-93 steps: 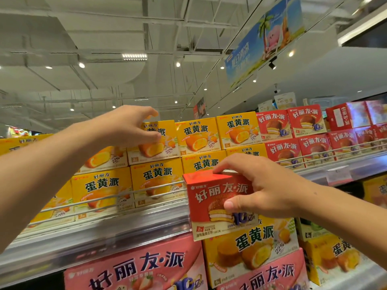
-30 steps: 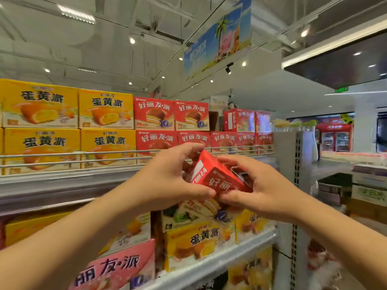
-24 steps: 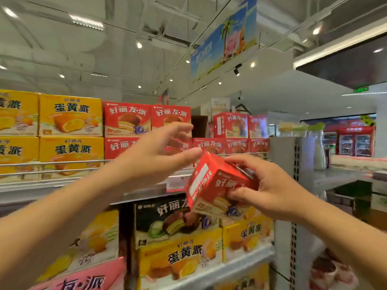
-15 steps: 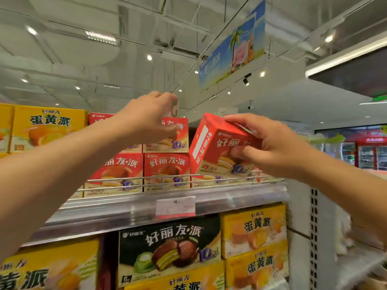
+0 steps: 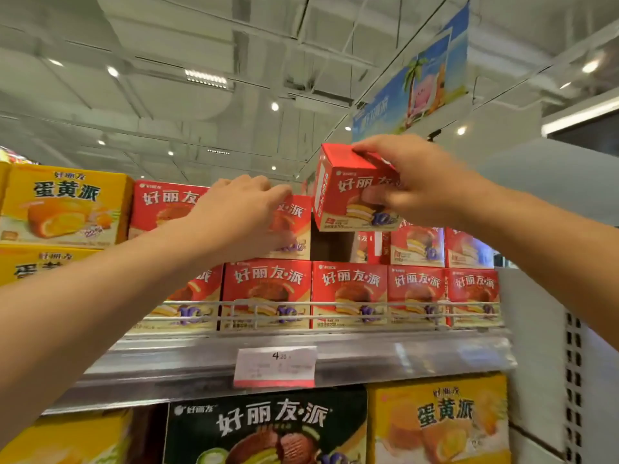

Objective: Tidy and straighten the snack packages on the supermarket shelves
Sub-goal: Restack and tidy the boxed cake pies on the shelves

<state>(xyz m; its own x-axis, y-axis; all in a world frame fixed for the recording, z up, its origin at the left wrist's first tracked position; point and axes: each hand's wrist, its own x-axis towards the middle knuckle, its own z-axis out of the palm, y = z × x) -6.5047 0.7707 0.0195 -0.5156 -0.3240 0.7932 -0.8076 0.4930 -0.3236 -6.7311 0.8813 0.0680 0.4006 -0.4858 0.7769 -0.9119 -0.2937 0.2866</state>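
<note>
- While the yellow boxes [image 5: 63,205] sit stacked at the far left of the top shelf [image 5: 301,363], the action is all further along the upper tier.
- Left hand [image 5: 244,212] is up on a red upper-tier box [image 5: 291,229], fingers draped over its top edge and thumb low on its face, and it looks like a steadying hold, though the blur makes the exact contact hard to call.
- Just to the right of that box, a dark gap [image 5: 331,246] opens in the upper tier, directly above the red bottom row [image 5: 351,293].
- Right hand [image 5: 412,182] clasps the carried red box [image 5: 351,192], fingers over the top and thumb on the front face.
- That box hangs in the air, slightly tilted, just above the gap, so the slot lies straight down and a touch back from the right hand.
- Its long side runs left to right, matching the row; my read is a short lower-and-push with the right hand seats it.
</note>
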